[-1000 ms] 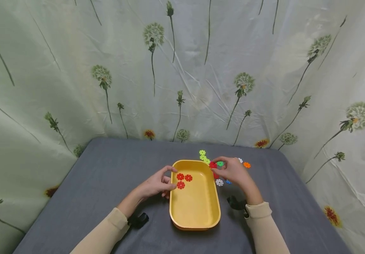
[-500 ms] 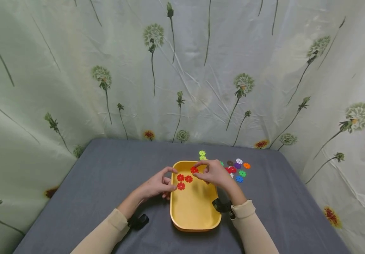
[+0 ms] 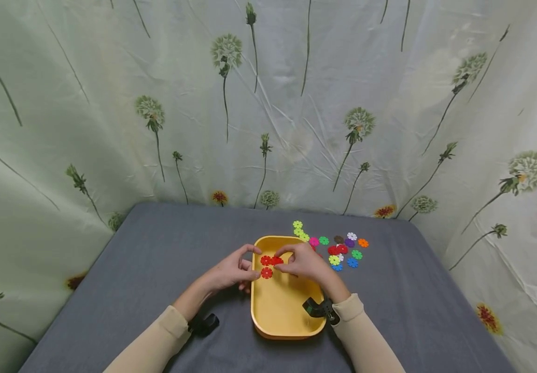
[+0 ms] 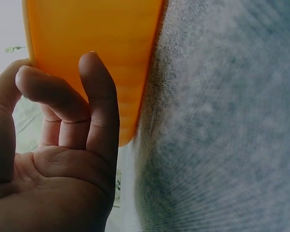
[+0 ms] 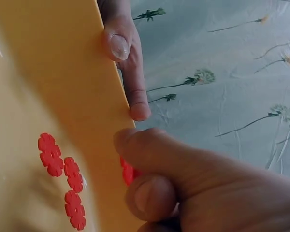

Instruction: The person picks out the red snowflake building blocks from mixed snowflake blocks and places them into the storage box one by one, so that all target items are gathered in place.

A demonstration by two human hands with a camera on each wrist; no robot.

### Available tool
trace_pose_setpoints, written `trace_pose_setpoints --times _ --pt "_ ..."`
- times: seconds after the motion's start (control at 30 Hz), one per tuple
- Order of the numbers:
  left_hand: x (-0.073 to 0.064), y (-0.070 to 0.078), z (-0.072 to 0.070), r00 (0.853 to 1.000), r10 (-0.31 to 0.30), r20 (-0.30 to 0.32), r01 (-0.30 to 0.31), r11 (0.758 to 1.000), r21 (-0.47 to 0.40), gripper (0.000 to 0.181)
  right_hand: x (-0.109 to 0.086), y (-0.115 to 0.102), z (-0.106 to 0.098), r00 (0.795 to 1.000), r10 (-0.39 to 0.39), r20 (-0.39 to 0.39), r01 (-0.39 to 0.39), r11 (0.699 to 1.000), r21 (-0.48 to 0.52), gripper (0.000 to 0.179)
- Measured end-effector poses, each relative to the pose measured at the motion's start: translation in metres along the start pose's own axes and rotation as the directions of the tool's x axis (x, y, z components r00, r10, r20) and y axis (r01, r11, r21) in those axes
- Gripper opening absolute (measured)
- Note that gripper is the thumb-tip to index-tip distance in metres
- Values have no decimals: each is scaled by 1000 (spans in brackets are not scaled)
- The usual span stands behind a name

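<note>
A yellow plastic tray (image 3: 278, 305) stands in front of me, its left rim held by my left hand (image 3: 226, 270). In the left wrist view, that hand's (image 4: 63, 125) curled fingers lie against the tray's outer wall (image 4: 130, 87). Over the tray's far part, my right hand (image 3: 306, 261) pinches a red flower-shaped plastic disc (image 5: 127, 172) between thumb and finger. The right wrist view shows three other red discs (image 5: 50, 154) on the tray floor, close beside one another. The right fingers partly cover the held disc.
Several flower-shaped discs in mixed colours (image 3: 352, 262) lie on the grey cloth (image 3: 170, 243), right of the tray and behind it. Some overlap, and a yellow-green row (image 3: 298, 231) touches or nears the tray's back corner. A flower-printed curtain (image 3: 296, 129) closes off the back.
My right hand has come leftward from the loose discs beside the tray, carrying a red disc in over the other red ones. The left hand has stayed at the rim.
</note>
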State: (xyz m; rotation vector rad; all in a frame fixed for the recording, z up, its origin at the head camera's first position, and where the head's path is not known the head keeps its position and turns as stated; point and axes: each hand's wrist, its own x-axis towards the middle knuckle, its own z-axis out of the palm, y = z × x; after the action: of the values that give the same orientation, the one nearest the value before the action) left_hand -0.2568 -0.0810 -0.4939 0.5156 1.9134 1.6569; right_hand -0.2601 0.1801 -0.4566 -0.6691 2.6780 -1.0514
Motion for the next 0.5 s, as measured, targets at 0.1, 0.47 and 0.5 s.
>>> trace_pose_setpoints --times 0.1,0.47,0.5 --pt "0 1 0 1000 4 0 -4 1000 -4 60 1 -2 1 1000 -17 5 17 994 -104 27" --pt "0 1 0 1000 6 5 -6 1000 -12 59 -1 -7 6 998 7 57 11 953 -301 25" --pt "0 2 1 1000 8 7 -8 1000 -12 60 -2 -7 6 998 18 61 2 950 -311 24"
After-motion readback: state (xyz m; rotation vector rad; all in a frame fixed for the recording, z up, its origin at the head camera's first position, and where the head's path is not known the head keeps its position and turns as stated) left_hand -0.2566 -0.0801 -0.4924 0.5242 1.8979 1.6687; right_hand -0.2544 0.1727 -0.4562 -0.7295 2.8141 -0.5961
